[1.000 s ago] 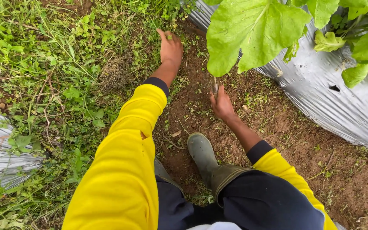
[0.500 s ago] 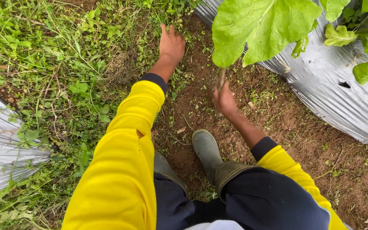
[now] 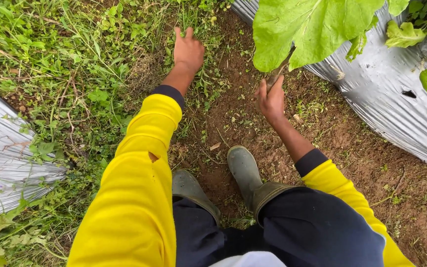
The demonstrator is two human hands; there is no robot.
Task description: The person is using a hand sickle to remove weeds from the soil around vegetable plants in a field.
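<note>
While crouched over dirt path, right hand closed around thin wooden handle, upper end hidden under big green leaf just above hand. Tool head not visible. Left hand open, fingers spread, palm down on weeds at grass edge. Grey boots below hands. Silver plastic sheet right of right hand.

I am wearing a bright yellow long-sleeved top with dark cuffs, navy trousers, and grey-green rubber boots; the left sleeve is showing a small tear.
</note>
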